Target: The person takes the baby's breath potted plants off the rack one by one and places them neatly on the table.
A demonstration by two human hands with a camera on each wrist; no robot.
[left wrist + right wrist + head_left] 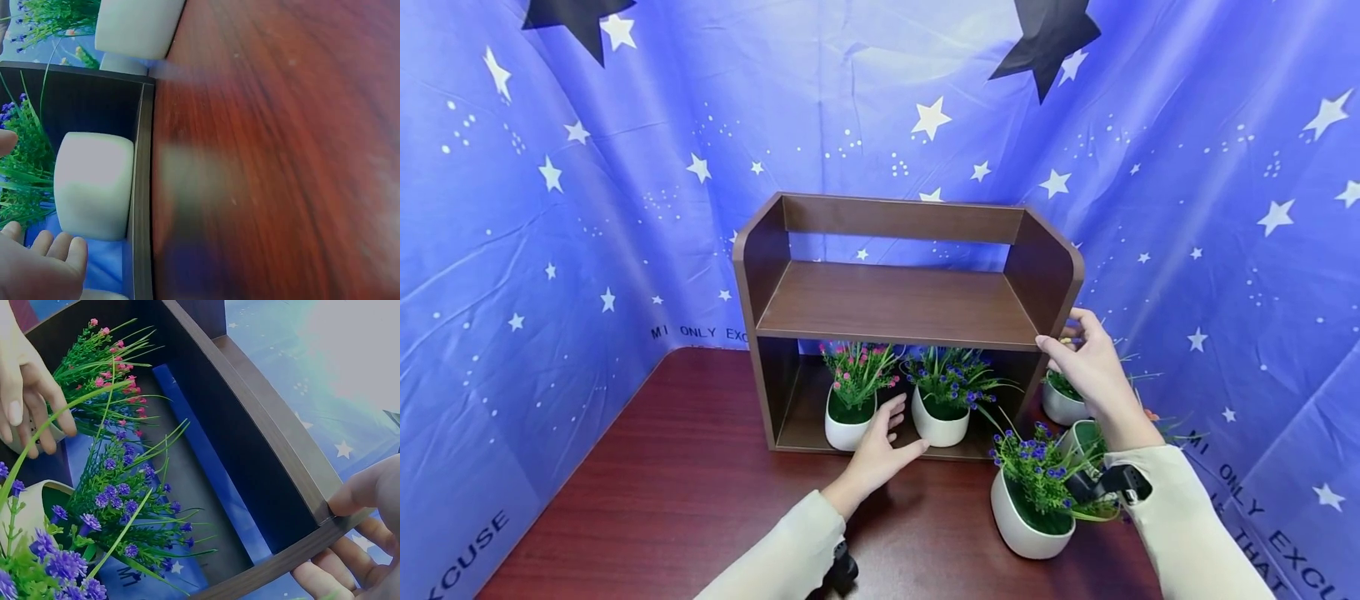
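Observation:
A dark brown two-tier wooden shelf stands on the table. On its lower tier are a white pot with pink flowers and a white pot with purple-blue flowers. My left hand is in front of these two pots, fingers spread and holding nothing; the left wrist view shows its fingertips close to a white pot. With thumb at the front and fingers along the outer side, my right hand grips the shelf's right side panel near the middle board.
Another white pot with purple-blue flowers stands on the table at the front right. Behind it, partly covered by my right arm, are more potted plants. A blue star-printed curtain surrounds the reddish-brown table.

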